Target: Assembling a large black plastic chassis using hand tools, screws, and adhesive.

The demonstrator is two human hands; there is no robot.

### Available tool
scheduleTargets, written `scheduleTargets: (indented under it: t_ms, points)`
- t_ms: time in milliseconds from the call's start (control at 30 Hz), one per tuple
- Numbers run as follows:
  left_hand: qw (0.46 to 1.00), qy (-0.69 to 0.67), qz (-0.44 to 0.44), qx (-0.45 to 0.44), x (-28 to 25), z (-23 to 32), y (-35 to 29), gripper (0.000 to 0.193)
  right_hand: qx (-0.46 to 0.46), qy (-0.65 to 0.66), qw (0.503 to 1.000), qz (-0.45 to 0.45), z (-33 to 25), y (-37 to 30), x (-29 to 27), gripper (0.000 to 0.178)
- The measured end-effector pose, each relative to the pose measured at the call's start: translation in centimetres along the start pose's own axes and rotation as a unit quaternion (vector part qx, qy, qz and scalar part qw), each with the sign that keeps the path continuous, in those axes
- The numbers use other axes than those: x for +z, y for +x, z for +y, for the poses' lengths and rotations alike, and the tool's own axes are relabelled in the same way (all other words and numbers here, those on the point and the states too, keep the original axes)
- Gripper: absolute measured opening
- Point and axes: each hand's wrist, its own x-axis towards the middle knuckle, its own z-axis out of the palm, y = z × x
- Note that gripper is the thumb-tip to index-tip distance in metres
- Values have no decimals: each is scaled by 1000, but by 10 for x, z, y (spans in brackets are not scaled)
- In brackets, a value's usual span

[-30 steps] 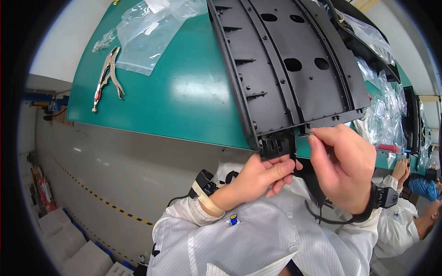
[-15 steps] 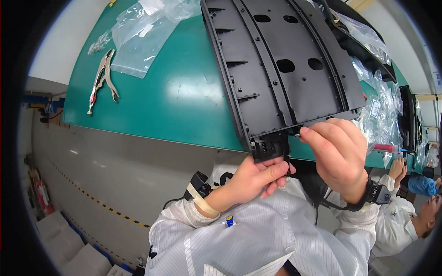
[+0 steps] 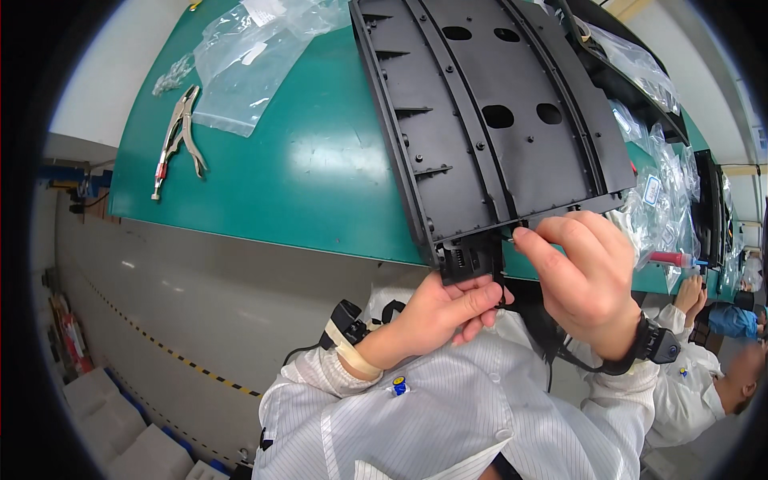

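Note:
A large black ribbed panel [image 3: 520, 152] with oval holes lies on the green table, its near edge toward me. From its near left corner a small black bracket [image 3: 468, 260] with a spring sticks out past the table edge. My left hand [image 3: 452, 308] is closed around the lower end of this bracket, thumb against its thin arm. Beside it my right hand [image 3: 588, 280] is curled at the panel's near edge, thumb and index finger pinched close to the bracket's right side. Whatever lies between those fingertips is too small or hidden to name.
Locking pliers [image 3: 180, 140] and clear plastic bags [image 3: 256, 72] lie on the green table [image 3: 336, 184] to the left. At the right are more bags [image 3: 664, 208], a red tube [image 3: 670, 258] and black parts. A co-worker's hand [image 3: 690, 296] is at far right.
My right hand has shifted slightly, its pinched fingertips moving a little left and down along the panel's edge. My left hand stays in place on the bracket.

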Motion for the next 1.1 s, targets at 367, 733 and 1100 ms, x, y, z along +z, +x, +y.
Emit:
scheduleTargets:
  t_ms: [367, 733, 1100]
  points:
    - [999, 34, 9, 22, 0, 5, -4, 27, 24, 6, 1000, -18, -2, 2, 0, 35]
    - [997, 67, -28, -5, -21, 20, -11, 47, 102, -55, 993, -15, 0, -11, -10, 33]
    - [998, 44, 15, 39, -32, 0, -7, 48, 102, -50, 993, 29, 10, -38, 25, 47]
